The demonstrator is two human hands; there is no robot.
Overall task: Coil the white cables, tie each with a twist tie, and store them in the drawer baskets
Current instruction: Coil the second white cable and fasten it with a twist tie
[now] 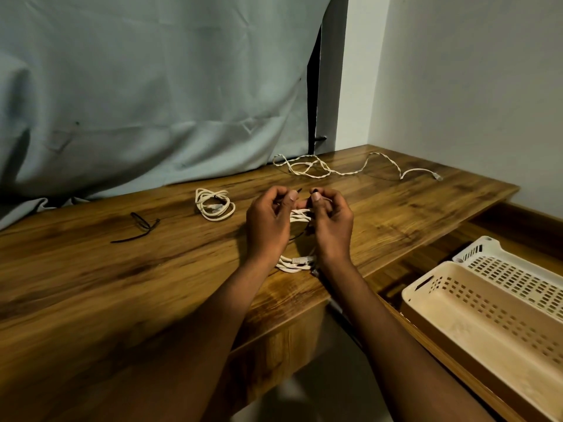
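A coiled white cable (297,261) lies on the wooden desk (122,269) between my wrists, its far side lifted between my hands. My left hand (269,222) and my right hand (330,222) each pinch an end of a black twist tie (313,191) wrapped over the coil's strands. A second white cable (214,205), coiled and tied, rests to the left. A third white cable (344,170) sprawls uncoiled at the back of the desk. Spare black twist ties (140,228) lie further left.
An open drawer at the right holds a cream basket (432,303) and a white basket (487,248) behind it, both with perforated walls. A pale cloth (152,102) hangs behind the desk. The white wall (472,86) closes the right side.
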